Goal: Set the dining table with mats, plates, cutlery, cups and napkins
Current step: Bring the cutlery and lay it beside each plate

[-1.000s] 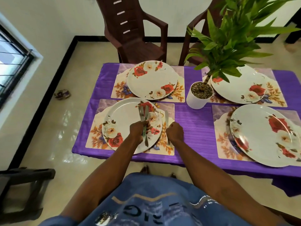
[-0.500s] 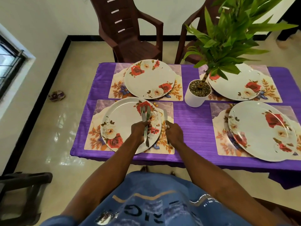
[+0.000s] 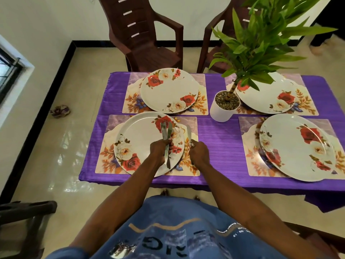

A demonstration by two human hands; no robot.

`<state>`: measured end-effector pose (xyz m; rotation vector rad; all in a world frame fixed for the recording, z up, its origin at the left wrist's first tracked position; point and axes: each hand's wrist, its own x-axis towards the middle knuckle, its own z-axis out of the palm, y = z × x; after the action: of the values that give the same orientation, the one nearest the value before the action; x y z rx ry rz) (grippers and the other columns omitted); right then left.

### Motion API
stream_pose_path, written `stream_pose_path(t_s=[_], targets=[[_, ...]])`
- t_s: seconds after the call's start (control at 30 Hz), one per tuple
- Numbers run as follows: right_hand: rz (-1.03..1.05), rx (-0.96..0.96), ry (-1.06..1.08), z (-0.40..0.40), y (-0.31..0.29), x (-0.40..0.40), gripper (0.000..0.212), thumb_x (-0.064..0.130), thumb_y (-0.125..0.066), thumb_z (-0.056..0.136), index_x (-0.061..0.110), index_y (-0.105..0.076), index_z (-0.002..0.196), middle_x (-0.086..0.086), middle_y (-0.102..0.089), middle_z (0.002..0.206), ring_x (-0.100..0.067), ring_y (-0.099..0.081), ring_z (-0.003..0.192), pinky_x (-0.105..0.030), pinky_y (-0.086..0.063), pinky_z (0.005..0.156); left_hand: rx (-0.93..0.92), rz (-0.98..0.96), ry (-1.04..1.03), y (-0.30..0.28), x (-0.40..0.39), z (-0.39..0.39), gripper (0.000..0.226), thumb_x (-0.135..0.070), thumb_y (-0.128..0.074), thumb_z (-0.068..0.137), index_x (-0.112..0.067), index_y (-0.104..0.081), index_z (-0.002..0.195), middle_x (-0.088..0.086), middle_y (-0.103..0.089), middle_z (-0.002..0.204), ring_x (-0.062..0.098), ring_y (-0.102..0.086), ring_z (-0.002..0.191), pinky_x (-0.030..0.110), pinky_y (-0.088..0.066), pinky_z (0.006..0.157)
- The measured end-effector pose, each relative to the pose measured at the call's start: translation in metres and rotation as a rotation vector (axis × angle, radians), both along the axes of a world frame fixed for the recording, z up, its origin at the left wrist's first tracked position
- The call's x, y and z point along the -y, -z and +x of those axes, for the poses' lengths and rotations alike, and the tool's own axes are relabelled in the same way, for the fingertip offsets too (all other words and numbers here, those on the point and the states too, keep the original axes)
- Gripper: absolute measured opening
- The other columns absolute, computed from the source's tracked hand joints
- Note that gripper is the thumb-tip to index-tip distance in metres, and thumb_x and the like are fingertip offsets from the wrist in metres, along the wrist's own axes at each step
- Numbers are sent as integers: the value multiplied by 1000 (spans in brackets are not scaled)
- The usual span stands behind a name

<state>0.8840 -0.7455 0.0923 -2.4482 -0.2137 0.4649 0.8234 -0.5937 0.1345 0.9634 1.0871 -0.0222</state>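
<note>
**Fingers loaded with cutlery at the near-left place setting**

Fingers (image 3: 169,142) of the left hand (image 3: 160,149) were curled round a bundle of spare knives (image 3: 166,136), blades pointing away from the person, handles projecting below the fist. The bundle was held above the near-left plate (image 3: 138,141), apparently as a reserve stock, which left the other hand free for placing.

Right of that plate, the right hand (image 3: 198,153) pinched a single knife (image 3: 189,132) by its handle. The blade lay over the bare strip of the near-left mat (image 3: 192,124), just beside the plate rim and roughly parallel to it. This was judged to be the setting-down position for that place; whether the blade touched the mat could not be told.

Further right, the white plant pot (image 3: 223,109) stood mid-surface on the purple cloth (image 3: 218,141). Three other plates sat on their mats with no cutlery visible beside them. No cups or napkins were in view, so most of the task remained.
</note>
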Motion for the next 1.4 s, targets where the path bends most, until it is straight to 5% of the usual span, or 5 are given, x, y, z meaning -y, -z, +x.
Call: stream_pose_path(t_s=[0.4, 0.73, 0.97, 1.23, 1.4], targets=[[-44, -10, -38, -3, -8, -2, 53, 35, -48, 101, 22, -35, 150, -11, -55, 130, -30, -54, 118, -37, -47, 93, 0, 22, 48, -3, -3, -4, 25, -12, -65, 92, 6, -67, 108, 10, -68, 75, 14, -63, 56, 22, -49, 49], [77, 14, 140, -5, -22, -4, 39, 18, -51, 99, 11, -55, 136, -12, -59, 127, -27, -56, 115, -32, -46, 90, 67, -10, 141, -16, 11, 11, 22, -14, -58, 96, 4, -66, 105, 14, -66, 76, 22, -62, 64, 36, -56, 64], [309, -105, 477, 14, -31, 25, 25, 19, -55, 83, 9, -59, 61, -14, -58, 64, -36, -58, 67, -50, -51, 63, 120, -87, 317, -20, 50, 38, 8, 1, -54, 93, 1, -62, 94, 10, -67, 65, 16, -63, 55, 26, -52, 53], [536, -171, 693, 38, -52, 121, 17, 6, -56, 88, -1, -68, 80, -11, -59, 61, -12, -52, 42, -25, -43, 47, 24, -174, 477, -21, 148, 85, 10, -4, -68, 87, 0, -66, 78, 6, -56, 54, 18, -51, 46, 27, -48, 47], [651, -239, 710, 61, -62, 202, 12, 3, -55, 90, 5, -64, 82, -7, -59, 62, -16, -51, 45, -19, -37, 39, -2, -151, 531, 36, 228, 133, 52, -25, -92, 49, -2, -73, 92, 18, -66, 92, 32, -63, 77, 38, -51, 78]])
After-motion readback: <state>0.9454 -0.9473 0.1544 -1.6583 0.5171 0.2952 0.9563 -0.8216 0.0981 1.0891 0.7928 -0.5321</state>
